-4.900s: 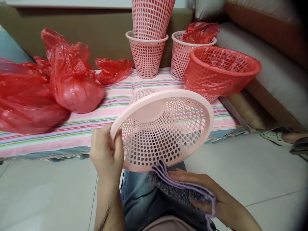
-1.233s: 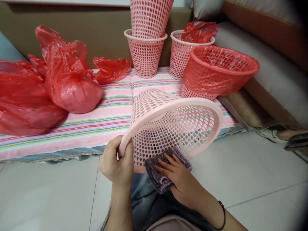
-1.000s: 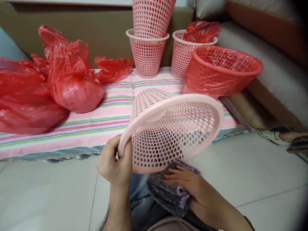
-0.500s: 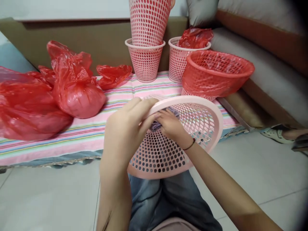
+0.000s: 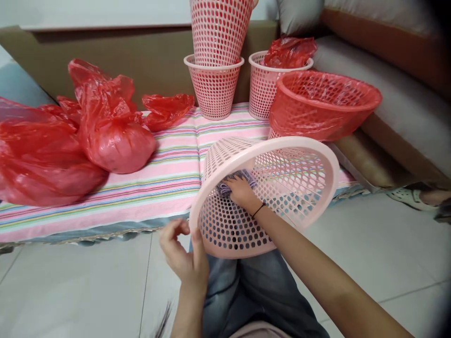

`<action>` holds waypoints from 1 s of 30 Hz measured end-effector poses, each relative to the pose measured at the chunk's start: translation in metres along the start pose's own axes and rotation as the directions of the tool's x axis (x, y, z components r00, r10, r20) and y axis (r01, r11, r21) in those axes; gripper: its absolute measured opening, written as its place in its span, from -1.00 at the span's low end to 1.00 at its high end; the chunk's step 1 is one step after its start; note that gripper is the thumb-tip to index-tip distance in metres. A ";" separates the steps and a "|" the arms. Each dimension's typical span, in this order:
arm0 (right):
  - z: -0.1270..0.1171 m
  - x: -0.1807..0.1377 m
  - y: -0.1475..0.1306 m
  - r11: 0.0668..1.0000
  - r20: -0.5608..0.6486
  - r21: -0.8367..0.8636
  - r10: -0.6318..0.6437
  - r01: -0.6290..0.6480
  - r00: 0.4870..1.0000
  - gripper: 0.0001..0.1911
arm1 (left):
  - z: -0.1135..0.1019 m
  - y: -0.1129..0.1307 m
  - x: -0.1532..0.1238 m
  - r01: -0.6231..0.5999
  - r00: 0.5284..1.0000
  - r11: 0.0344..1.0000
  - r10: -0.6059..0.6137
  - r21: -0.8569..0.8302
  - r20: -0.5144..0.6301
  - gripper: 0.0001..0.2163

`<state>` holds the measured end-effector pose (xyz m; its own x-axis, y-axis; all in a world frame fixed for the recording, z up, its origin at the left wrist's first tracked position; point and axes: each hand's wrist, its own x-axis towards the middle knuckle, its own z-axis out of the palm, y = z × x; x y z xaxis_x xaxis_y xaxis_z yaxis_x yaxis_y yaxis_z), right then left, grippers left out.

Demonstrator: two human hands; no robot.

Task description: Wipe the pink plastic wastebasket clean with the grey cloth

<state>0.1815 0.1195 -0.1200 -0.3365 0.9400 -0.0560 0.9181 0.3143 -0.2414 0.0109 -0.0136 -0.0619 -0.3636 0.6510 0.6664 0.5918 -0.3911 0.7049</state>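
Observation:
A pale pink perforated plastic basket (image 5: 299, 155) is tilted on its side over my lap, mouth toward me. My left hand (image 5: 185, 256) pinches its rim at the lower left, thumb against the edge. My right hand (image 5: 239, 192) reaches inside the basket and presses a grey-purple cloth (image 5: 232, 180) against the inner wall. A thin dark band sits on my right wrist.
A pink striped mat (image 5: 155, 188) lies on the tiled floor (image 5: 70, 291). On it are red plastic bags (image 5: 109, 136), stacked pink baskets (image 5: 214, 84), another pink basket (image 5: 262, 89) with a red bag, and a bag-lined basket (image 5: 324, 105). A sofa (image 5: 398, 108) stands at right.
My right hand with the cloth went from the basket's outside underneath to inside it. My left hand shifted from the top rim down to the lower left rim, and the basket tilted more.

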 end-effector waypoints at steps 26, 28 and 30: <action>-0.057 -0.105 -0.039 0.955 0.025 0.274 -0.125 0.114 0.992 -0.34 | 0.024 0.016 0.023 0.074 0.960 0.994 -0.092 -0.077 -0.264 -0.82; -0.059 -0.121 -0.044 0.935 0.018 0.323 -0.161 0.147 0.987 -0.30 | 0.021 0.020 0.030 0.062 0.961 0.995 -0.079 -0.072 -0.266 -0.84; -0.063 -0.135 -0.049 0.916 0.028 0.367 -0.185 0.162 0.982 -0.30 | 0.018 0.021 0.036 0.038 0.965 0.998 -0.049 -0.049 -0.258 -0.85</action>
<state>0.1948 -0.0140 -0.0393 -0.5063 0.8615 -0.0372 0.7096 0.3918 -0.5856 0.0232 0.0134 -0.0272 -0.5653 0.4796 0.6711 0.5416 -0.3979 0.7405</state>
